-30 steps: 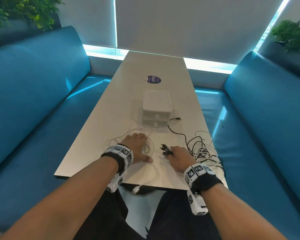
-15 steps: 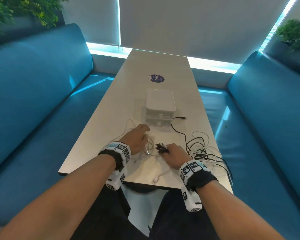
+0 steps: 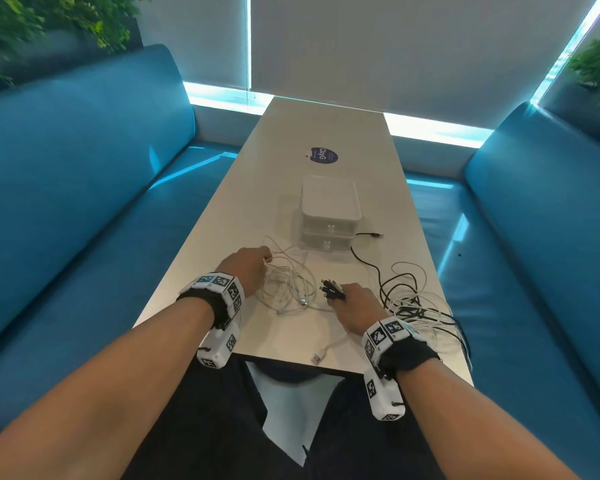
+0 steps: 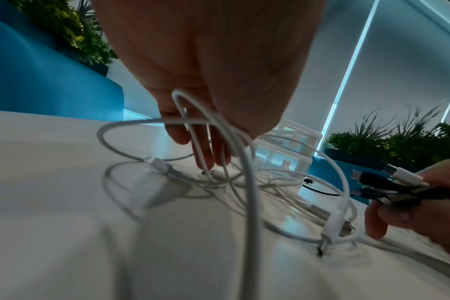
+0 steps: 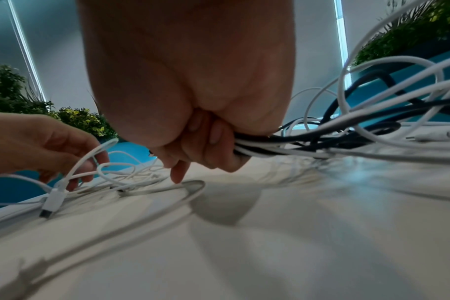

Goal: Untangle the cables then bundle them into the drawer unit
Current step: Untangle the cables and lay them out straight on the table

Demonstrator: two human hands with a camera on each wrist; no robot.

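A round dark blue sticker (image 3: 321,155) lies on the desk (image 3: 326,129) at 12 o'clock from the drawer unit (image 3: 329,213). It has white letters, and the big ones seem to say "ClayG". The small words are too tiny to read.

The left hand (image 3: 248,270) is at 8 o'clock from the drawer unit. Its fingers (image 4: 206,150) are bent around loops of white cable (image 3: 288,285) and lift them a little off the desk. The right hand (image 3: 357,306) is at 5 o'clock from the drawer unit. It is closed tight on a bunch of cable ends (image 3: 331,289), black and white ones, with the plugs sticking out past the fingers.

The head view shows the whole desk, and the drawer unit with both drawers shut. The left wrist view shows the plugs (image 4: 388,180) up close, which the head view shows only as small dark bits. The right wrist view shows the held cables running out of the fist into a messy pile (image 5: 373,121).

That pile (image 3: 416,303) lies at 3 o'clock from the right hand, near the desk edge. One black cable (image 3: 364,261) runs up beside the drawer unit. A white plug (image 3: 316,358) lies at the near edge. Blue sofas (image 3: 84,168) stand on both sides. Green plants (image 3: 49,15) sit behind them.
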